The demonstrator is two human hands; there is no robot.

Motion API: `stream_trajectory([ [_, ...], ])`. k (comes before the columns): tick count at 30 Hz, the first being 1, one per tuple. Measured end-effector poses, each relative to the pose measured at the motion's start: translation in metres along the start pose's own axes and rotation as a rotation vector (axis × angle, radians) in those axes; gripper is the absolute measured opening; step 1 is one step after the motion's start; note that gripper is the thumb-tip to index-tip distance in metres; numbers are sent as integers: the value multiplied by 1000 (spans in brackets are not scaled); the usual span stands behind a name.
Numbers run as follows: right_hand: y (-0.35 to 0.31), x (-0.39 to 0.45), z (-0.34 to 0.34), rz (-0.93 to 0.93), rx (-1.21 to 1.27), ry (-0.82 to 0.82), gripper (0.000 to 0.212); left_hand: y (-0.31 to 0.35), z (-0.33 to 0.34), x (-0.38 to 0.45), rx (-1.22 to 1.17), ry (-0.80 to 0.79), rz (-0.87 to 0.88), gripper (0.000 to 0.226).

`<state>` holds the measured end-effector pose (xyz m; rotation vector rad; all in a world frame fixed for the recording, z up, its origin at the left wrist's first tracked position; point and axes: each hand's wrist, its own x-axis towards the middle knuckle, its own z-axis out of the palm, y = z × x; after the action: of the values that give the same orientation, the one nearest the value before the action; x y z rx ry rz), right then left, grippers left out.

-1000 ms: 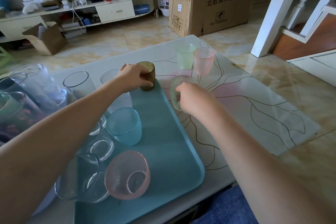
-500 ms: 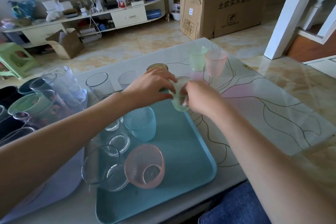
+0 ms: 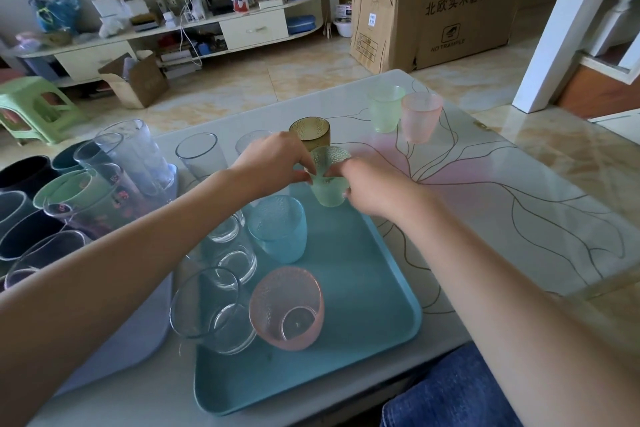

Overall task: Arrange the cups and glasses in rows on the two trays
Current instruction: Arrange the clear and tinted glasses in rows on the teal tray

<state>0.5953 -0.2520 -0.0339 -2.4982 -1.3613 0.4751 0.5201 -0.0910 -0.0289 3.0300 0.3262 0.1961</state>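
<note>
Table [image 3: 519,204]: 2 trays [image 3: 363,288], loose cups [image 3: 385,108].

I count two trays [image 3: 374,288] [image 3: 114,350], two green textured cups [image 3: 329,184] [image 3: 384,109], two pink [image 3: 287,308] [image 3: 420,116], one blue [image 3: 278,229], one amber [image 3: 310,132]. Clear glasses overlap; can't count.

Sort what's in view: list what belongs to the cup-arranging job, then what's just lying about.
Job: teal tray; green cup held by left hand and right hand; amber cup; blue cup; pink cup; clear glasses.

Lying about: cardboard box; green stool; shelf clutter.
</note>
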Motion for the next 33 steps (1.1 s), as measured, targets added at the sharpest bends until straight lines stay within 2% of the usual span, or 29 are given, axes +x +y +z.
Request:
stream_trajectory([
  [8,-8,7,1,-37,-49,-19,53,-7,-7,-1,-12,-86,-29,18],
  [11,-6,12,1,-52,2,-16,55,-9,-11,1,-28,-148,-26,16],
  [14,-1,20,-3,-93,59,71,55,-10,-18,3,-64,-201,-58,26],
  [18,14,20,-22,-101,112,290,52,-2,-29,13,-237,-157,-87,33],
  [21,40,24,-36,-10,118,466,51,6,-33,37,-334,-60,-117,27],
  [24,71,30,-40,135,104,564,53,13,-27,78,-324,12,-115,33],
  [27,100,35,-32,219,26,536,58,24,-12,125,-304,16,-56,36],
  [33,127,48,-22,262,0,491,65,47,31,205,-137,5,28,38],
])
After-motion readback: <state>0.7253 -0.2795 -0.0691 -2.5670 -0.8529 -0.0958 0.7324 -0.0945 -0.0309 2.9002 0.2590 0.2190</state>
